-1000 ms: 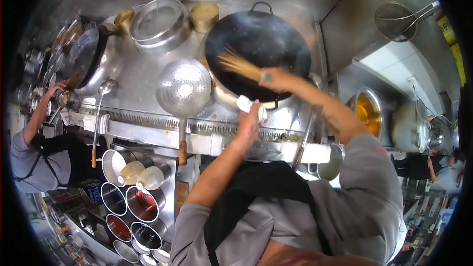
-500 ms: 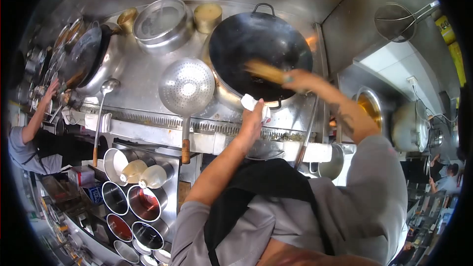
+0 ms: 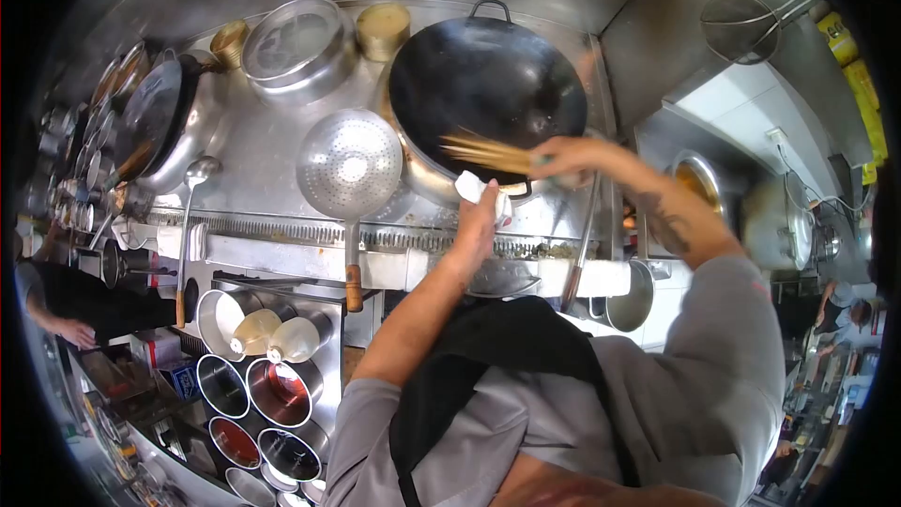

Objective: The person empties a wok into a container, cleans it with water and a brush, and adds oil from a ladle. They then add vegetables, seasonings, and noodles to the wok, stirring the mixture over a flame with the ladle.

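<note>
The left hand (image 3: 479, 214) is gripping a cloth (image 3: 466, 187) on the wok (image 3: 488, 75) rim; the right hand (image 3: 563, 158) is clenching a brush (image 3: 481, 151) over the wok

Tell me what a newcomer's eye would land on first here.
The big black wok at top centre, where the right hand holds a bamboo brush over its near rim. The left hand grips the wok's near edge through a white cloth. A perforated steel skimmer lies just left.

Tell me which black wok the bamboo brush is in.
The large wok right of the strainer, left hand on its rim; the other wok leans far left.
</note>
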Tool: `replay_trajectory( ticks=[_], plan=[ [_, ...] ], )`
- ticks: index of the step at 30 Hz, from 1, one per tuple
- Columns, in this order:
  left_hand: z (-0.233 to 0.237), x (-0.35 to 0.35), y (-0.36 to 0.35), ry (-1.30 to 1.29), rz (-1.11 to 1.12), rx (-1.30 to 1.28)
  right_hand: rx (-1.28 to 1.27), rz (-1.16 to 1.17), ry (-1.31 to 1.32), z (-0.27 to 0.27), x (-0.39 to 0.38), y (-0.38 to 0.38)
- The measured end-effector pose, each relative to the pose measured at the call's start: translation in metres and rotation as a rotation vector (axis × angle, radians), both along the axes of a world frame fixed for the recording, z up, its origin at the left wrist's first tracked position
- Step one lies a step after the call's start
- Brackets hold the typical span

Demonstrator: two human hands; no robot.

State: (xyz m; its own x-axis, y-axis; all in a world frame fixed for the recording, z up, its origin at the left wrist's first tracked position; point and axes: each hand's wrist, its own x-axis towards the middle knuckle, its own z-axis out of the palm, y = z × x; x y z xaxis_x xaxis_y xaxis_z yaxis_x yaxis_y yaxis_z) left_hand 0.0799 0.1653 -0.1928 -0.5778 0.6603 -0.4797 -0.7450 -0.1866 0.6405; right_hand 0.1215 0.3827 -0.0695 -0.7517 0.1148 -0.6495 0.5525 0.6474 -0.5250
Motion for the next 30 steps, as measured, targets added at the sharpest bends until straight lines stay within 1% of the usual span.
replay_trajectory(
  ticks=[1,2,3,4,5,6,8,9,10,11,12,13,15,16,17,18,19,21,22,25,26,29,30],
  plan=[
    [0.0,0.001,-0.001,-0.014,-0.01,-0.01,0.037,0.032,0.003,-0.015,0.022,0.054],
    [0.0,0.0,-0.002,-0.008,-0.035,-0.002,0.323,0.003,0.051,0.0,0.041,0.086],
    [0.005,-0.003,-0.006,-0.01,-0.077,0.006,0.616,-0.166,-0.081,0.015,0.042,0.115],
    [0.002,-0.005,-0.011,-0.062,-0.115,-0.019,0.793,-0.414,-0.006,0.034,0.051,0.14],
    [0.001,-0.01,-0.015,-0.11,-0.148,-0.043,0.794,-0.552,0.154,0.042,0.065,0.164],
    [0.01,-0.013,-0.031,-0.07,-0.207,-0.022,0.786,-0.691,0.315,0.044,0.078,0.178],
    [-0.02,-0.019,-0.069,0.088,-0.239,0.096,0.587,-0.885,0.471,0.033,0.107,0.153],
    [-0.014,-0.019,-0.095,0.125,-0.231,0.115,0.487,-0.976,0.551,0.024,0.123,0.131],
    [-0.024,-0.024,-0.116,0.213,-0.26,-0.059,0.326,-1.067,0.578,0.002,0.136,0.101],
    [-0.022,-0.022,-0.136,0.292,-0.202,-0.205,0.06,-1.164,0.625,0.007,0.142,0.029],
    [-0.05,-0.028,-0.158,0.496,-0.222,-0.326,0.014,-1.213,0.645,-0.044,0.16,0.017],
    [-0.069,-0.034,-0.179,0.702,-0.259,-0.469,-0.069,-1.184,0.608,-0.087,0.178,-0.004],
    [-0.053,-0.027,-0.204,0.942,-0.15,-0.503,0.017,-1.252,0.455,-0.158,0.198,-0.049],
    [-0.066,-0.026,-0.214,1.101,-0.199,-0.655,-0.104,-1.232,0.299,-0.173,0.208,-0.063],
    [-0.09,-0.027,-0.222,1.262,-0.241,-0.809,0.032,-1.13,0.361,-0.228,0.228,-0.063],
    [-0.102,-0.028,-0.229,1.424,-0.283,-0.969,0.006,-1.064,0.316,-0.215,0.225,-0.072],
    [-0.095,-0.025,-0.227,1.415,-0.358,-1.016,-0.021,-0.995,0.276,-0.204,0.221,-0.079],
    [-0.081,-0.02,-0.218,1.406,-0.507,-1.106,0.334,-0.873,0.392,-0.209,0.218,-0.079],
    [-0.083,-0.024,-0.213,1.413,-0.589,-1.128,0.517,-0.812,0.446,-0.211,0.218,-0.077],
    [-0.067,-0.016,-0.197,1.418,-0.578,-1.128,0.72,-0.89,0.296,-0.208,0.21,-0.07],
    [-0.079,-0.016,-0.197,1.451,-0.589,-1.138,0.72,-0.856,0.231,-0.225,0.21,-0.063],
    [-0.072,-0.01,-0.187,1.455,-0.613,-1.209,0.443,-0.913,0.308,-0.247,0.223,-0.041],
    [-0.07,-0.011,-0.188,1.452,-0.627,-1.218,0.44,-1.038,0.394,-0.235,0.223,-0.043]
  ],
)
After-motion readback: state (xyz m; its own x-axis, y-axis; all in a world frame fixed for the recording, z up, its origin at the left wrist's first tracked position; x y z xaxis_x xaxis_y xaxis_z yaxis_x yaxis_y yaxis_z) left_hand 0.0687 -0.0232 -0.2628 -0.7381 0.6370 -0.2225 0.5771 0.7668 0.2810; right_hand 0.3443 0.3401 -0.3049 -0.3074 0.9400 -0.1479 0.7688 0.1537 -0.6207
